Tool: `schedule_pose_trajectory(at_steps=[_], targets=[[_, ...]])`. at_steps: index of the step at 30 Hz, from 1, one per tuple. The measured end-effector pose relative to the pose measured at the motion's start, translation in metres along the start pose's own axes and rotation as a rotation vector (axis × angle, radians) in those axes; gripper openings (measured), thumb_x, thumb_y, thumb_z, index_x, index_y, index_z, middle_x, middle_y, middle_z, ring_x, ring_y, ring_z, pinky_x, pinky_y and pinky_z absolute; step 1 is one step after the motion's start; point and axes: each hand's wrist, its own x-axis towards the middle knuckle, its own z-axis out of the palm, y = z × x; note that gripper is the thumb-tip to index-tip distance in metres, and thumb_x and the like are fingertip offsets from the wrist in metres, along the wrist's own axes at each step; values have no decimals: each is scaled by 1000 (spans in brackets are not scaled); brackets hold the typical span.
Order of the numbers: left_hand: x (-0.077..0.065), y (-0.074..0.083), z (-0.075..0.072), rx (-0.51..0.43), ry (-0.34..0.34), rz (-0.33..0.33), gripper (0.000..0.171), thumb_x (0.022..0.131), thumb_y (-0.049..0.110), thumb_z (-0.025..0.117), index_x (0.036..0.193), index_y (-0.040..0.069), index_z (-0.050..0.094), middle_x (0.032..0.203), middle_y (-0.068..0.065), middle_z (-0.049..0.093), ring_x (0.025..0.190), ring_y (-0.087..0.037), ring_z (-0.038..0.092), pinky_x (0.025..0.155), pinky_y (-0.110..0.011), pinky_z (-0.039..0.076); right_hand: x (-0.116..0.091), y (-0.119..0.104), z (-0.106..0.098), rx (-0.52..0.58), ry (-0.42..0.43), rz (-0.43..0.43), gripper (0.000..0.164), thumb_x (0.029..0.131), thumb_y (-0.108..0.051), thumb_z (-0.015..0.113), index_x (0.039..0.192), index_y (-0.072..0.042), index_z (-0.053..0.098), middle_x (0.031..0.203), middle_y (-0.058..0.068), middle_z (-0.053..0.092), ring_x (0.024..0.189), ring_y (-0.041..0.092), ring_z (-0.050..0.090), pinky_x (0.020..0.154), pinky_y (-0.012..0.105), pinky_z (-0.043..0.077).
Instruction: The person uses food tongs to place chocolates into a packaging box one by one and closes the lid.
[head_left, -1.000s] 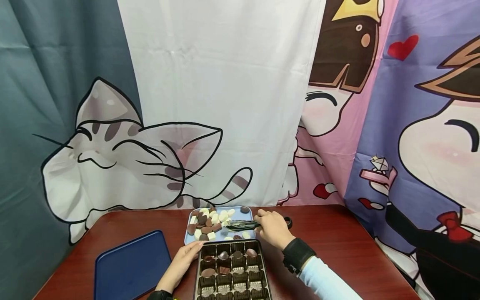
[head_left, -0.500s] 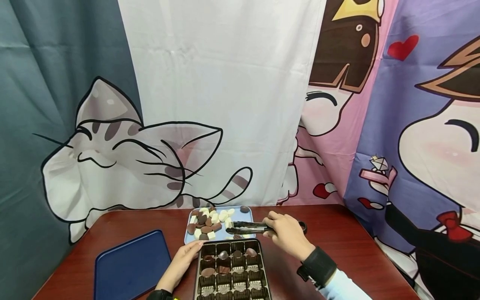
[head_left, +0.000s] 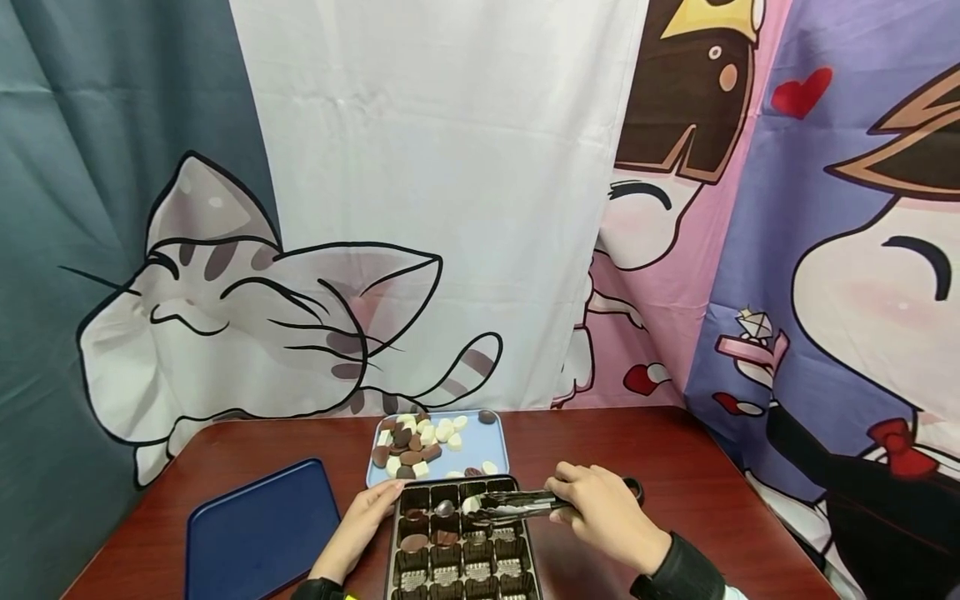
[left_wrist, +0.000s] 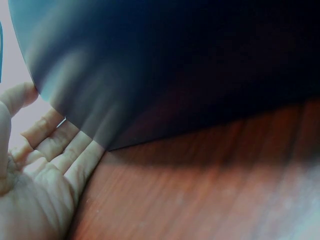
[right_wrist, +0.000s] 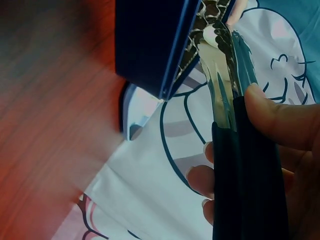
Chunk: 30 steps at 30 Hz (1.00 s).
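Tongs [head_left: 517, 502] sit in the grip of the right hand [head_left: 607, 517], whose fingers and thumb curl round the black handles; the metal arms reach left over the far rows of the dark compartment tray [head_left: 525, 554], and a white chocolate piece [head_left: 470, 504] is pinched between the tips, right above a cell in the second row; whether it touches the cell floor cannot be told. In the right wrist view the same tongs [right_wrist: 227, 75] run up from the fingers [right_wrist: 280, 117], the pale piece [right_wrist: 212, 37] caught at their end beside the tray's dark blue edge [right_wrist: 175, 55].

The left hand [head_left: 360, 529] lies flat on the table [head_left: 637, 450], fingers straight and relaxed, fingertips against the near-left corner of the tray; the left wrist view shows the open palm [left_wrist: 40, 175] next to the tray's blurred dark wall [left_wrist: 175, 75].

Just behind the compartment tray stands a light blue tray [head_left: 491, 433] heaped with brown and white chocolate pieces [head_left: 412, 446]; a few brown pieces already fill cells at the tray's far-left side. A dark blue lid [head_left: 258, 533] rests on the table to the left, apart from the hand. Cartoon-printed curtains [head_left: 375, 208] hang behind.
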Motion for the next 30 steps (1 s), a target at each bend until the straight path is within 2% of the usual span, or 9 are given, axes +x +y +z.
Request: schedule_pose_trajectory(at_steps=[7,13,15,18,20,22,25,27,30], targets=[[-1,0,1,-6,3,-10,54,121,26,44,152,-18,53,160,-40,46,151,-57,40,119,-61,49,-5,-2,0,23,-11,17,24,83,-20,95,100,-18,78,91,-11,55,70,5,50,61,25,43],[0,-2,1,-9,2,-7,54,120,25,45,152,-19,51,159,-39,47,151,-56,41,119,-61,49,0,1,-4,50,-23,71,26,87,-23,93,106,-13,80,92,-10,56,71,7,52,64,31,50],[2,-9,-2,-18,-6,25,56,120,29,48,151,-17,54,156,-37,51,148,-54,47,116,-60,52,3,3,-6,45,-9,92,26,87,-23,93,107,-12,80,91,-9,55,70,8,52,62,31,50],[11,-33,-11,-16,-34,69,58,120,34,50,151,-13,57,155,-34,55,143,-43,56,111,-54,57,10,9,-6,24,20,115,26,86,-22,94,106,-12,79,90,-8,54,71,10,55,58,31,50],[18,-47,-15,-19,-33,61,59,119,40,52,151,-8,61,154,-29,58,138,-28,62,108,-46,59,14,14,-4,5,34,127,26,86,-20,94,104,-11,79,89,-8,53,70,13,57,55,30,50],[24,-56,-17,-12,-24,30,60,118,43,53,153,-5,61,156,-27,57,137,-20,61,107,-41,59,17,21,-1,-21,42,135,25,85,-18,95,102,-10,78,88,-7,53,70,16,59,55,30,50],[23,-49,-13,0,6,7,61,118,44,52,152,-7,61,157,-31,54,142,-29,59,110,-46,58,21,32,7,-72,51,132,24,83,-14,96,98,-10,77,88,-5,55,70,21,60,56,32,52],[17,-37,-9,6,6,14,62,119,41,50,151,-12,58,158,-36,51,147,-45,52,113,-55,55,25,39,11,-109,57,122,24,82,-14,96,95,-10,76,86,-4,54,69,23,60,57,32,52],[8,-17,-4,-3,23,28,59,119,35,50,148,-15,59,155,-38,53,147,-55,47,112,-61,54,32,45,16,-144,55,114,24,80,-13,97,89,-12,74,84,-4,52,67,23,57,55,29,48]])
